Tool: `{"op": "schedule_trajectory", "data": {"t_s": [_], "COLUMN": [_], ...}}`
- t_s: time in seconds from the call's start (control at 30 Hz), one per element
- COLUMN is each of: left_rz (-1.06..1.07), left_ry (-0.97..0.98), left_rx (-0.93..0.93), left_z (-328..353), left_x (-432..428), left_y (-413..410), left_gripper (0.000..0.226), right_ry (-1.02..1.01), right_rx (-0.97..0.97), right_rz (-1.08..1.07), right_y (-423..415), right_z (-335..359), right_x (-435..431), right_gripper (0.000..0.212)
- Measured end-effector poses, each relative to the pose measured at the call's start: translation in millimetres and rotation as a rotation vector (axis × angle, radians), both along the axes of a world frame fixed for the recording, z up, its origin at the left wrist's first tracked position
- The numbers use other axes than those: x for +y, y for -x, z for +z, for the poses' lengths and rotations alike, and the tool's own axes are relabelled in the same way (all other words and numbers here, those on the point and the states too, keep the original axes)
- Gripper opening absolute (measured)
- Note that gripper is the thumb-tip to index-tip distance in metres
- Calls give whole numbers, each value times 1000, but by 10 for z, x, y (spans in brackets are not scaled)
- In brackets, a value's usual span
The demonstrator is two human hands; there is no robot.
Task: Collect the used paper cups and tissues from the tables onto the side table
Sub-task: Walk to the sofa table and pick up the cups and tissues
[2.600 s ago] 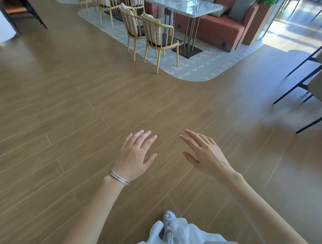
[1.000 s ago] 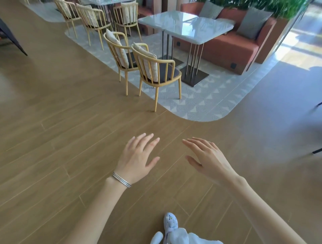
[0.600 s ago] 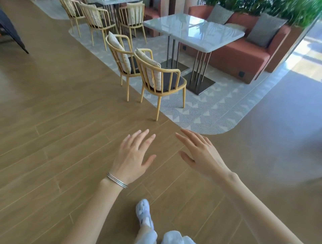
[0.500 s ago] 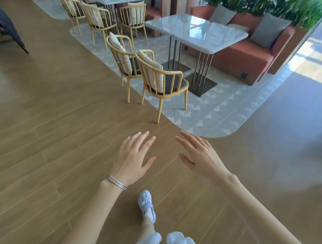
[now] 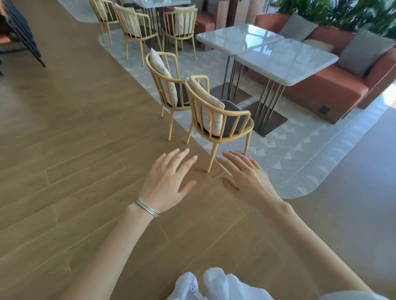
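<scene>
The left hand (image 5: pixel 169 182) and right hand (image 5: pixel 248 182) hang empty over the wood floor (image 5: pixel 75 150), fingers spread, a gap between them. No cups or tissues show on the white surface (image 5: pixel 285 57) far right. The far surface (image 5: pixel 171 2) is cut off, so litter there may go unnoticed. A foot could catch the near chair (image 5: pixel 218 120) just ahead.

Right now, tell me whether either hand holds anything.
No: the left hand and right hand are spread open and empty above the wooden floor.
</scene>
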State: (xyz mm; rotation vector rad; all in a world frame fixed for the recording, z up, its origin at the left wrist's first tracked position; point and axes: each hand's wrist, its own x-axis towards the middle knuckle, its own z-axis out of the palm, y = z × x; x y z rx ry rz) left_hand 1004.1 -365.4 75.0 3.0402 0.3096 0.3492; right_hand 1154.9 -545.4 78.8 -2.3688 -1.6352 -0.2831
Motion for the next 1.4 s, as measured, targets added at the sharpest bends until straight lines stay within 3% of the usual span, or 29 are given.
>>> {"op": "schedule_trajectory", "data": {"t_s": [0.6,0.8,1.17,1.4], "left_rz": [230,305,273,211], "left_ry": [53,66,108,93], "left_rx": [55,76,82,114], "left_z": [-256,-249,-462,-499], "left_x": [2359,3164,4490,5951], "left_y": [-1350,-1880,-2653,-3088], "left_gripper": [58,58,58,58], "right_ry": [9,40,100,179], "right_rx": [57,71,100,114], "right_rz": [230,310,296,235], "right_y": [-1790,-2380,-3103,-3526], "right_z": [-366,-306,-545,-537], "right_x": [2797,3745,5056,6374], "right_gripper": [44,50,51,52]}}
